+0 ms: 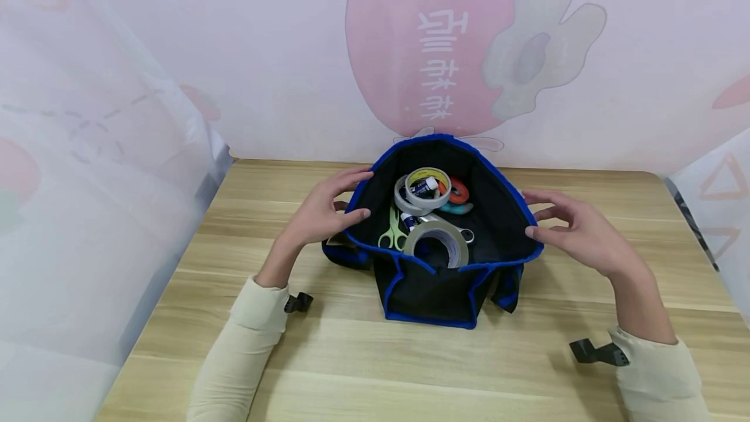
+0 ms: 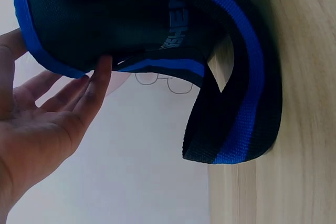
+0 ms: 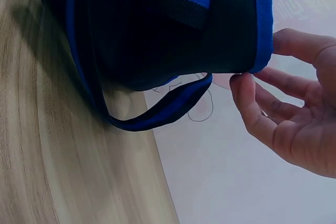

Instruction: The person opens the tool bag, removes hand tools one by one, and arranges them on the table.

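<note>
A black tool bag (image 1: pixel 430 297) with blue trim stands on the table, its mouth facing up. My left hand (image 1: pixel 323 206) is at the left of its rim (image 2: pixel 32 40), thumb over the edge and fingers at the outside. On the right, my right hand (image 1: pixel 580 230) has its thumb at the rim (image 3: pixel 264 19) and loosely bent fingers beside the outer wall. Inside the bag lie a wide tape roll (image 1: pixel 461 249), smaller tape rolls (image 1: pixel 446 195), light green scissors (image 1: pixel 393 230), an orange ring-shaped item (image 1: pixel 461 191) and a teal item (image 1: pixel 457 208). Some contents are partly covered.
Blue-and-black webbing straps (image 2: pixel 247 93) hang from the bag's sides, the right one (image 3: pixel 152 121) looping low by the table. The wooden table (image 1: pixel 375 376) ends at a printed white-and-pink backdrop (image 1: pixel 281 70) just behind the bag.
</note>
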`<control>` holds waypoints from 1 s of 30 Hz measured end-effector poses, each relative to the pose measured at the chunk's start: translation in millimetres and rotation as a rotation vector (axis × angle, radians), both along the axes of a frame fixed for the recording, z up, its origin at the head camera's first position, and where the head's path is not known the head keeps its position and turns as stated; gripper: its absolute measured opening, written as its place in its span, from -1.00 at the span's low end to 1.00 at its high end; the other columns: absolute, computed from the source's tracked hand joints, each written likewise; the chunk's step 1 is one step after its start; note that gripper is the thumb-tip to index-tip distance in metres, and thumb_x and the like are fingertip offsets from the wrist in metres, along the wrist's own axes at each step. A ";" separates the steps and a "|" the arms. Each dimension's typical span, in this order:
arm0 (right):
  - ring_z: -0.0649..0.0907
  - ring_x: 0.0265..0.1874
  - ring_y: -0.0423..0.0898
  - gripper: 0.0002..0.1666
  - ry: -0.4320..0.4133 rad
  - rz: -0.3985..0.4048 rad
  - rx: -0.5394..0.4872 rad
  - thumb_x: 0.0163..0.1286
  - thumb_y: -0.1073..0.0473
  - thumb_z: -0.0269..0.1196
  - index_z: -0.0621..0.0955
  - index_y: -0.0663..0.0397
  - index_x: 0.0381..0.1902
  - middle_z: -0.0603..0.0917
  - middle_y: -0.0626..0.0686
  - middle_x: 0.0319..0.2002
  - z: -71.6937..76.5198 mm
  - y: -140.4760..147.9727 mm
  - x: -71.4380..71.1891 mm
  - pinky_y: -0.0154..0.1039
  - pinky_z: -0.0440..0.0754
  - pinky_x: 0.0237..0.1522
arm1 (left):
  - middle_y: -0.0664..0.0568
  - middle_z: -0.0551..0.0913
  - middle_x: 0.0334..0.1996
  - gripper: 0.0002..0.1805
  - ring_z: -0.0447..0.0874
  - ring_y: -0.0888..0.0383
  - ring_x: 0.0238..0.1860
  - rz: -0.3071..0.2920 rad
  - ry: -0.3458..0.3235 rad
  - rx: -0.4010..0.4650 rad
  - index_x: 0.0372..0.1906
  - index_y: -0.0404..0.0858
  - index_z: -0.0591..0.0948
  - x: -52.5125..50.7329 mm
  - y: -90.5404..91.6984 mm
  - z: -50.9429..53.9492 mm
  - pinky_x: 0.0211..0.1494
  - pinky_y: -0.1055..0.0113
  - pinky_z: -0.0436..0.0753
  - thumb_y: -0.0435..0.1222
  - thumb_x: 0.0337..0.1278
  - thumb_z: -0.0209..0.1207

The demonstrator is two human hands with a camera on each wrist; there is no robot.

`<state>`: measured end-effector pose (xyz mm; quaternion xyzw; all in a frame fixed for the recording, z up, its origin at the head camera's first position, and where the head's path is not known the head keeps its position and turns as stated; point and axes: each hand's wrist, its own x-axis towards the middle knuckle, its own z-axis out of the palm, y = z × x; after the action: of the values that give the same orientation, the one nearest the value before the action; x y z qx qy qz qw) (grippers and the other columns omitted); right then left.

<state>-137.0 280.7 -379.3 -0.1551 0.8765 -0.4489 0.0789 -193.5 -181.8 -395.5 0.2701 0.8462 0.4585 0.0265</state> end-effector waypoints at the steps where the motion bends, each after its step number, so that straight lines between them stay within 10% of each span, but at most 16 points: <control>1: 0.62 0.08 -0.50 -0.29 -0.001 -0.009 0.001 0.57 0.16 0.35 0.44 -0.01 0.60 0.49 0.13 0.51 0.6 -0.3 0.5 -0.43 0.74 -0.10 | -0.01 0.37 0.63 -0.27 0.52 -0.20 0.51 -0.002 0.013 -0.002 0.57 -0.20 0.48 0.1 0.5 -0.3 0.16 -0.09 0.83 -0.36 0.33 0.42; 21: 0.52 0.24 -0.37 -0.27 0.180 -0.131 -0.068 0.47 0.27 0.43 0.49 0.04 0.54 0.55 0.07 0.40 10.2 -24.5 5.6 -0.73 0.50 0.16 | -0.14 0.25 0.68 -0.16 0.29 -0.21 0.64 0.029 0.111 -0.113 0.63 -0.26 0.37 10.2 10.1 5.9 0.38 -0.28 0.66 -0.23 0.33 0.44; 27: 0.65 0.24 0.07 -0.24 0.103 -0.130 0.035 0.52 0.17 0.40 0.43 0.14 0.59 0.55 0.30 0.43 9.5 -18.3 11.3 -0.64 0.63 -0.08 | -0.20 0.44 0.55 -0.22 0.61 -0.19 0.41 0.145 0.040 -0.093 0.63 -0.24 0.36 21.0 5.8 9.9 0.22 -0.13 0.80 -0.22 0.42 0.37; 30: 0.73 0.07 -0.18 -0.23 0.059 -0.131 0.112 0.53 0.11 0.40 0.43 0.14 0.59 0.62 0.30 0.33 11.4 -14.3 17.7 -0.47 0.65 -0.26 | -0.24 0.56 0.43 -0.26 0.77 -0.16 0.20 0.174 -0.014 -0.078 0.61 -0.26 0.39 30.5 1.6 13.0 0.09 -0.02 0.86 -0.25 0.44 0.36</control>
<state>-119.3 266.4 -367.9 -0.1059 0.9104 -0.3987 0.0320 -163.0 -180.2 -382.6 0.1912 0.8834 0.4279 0.0028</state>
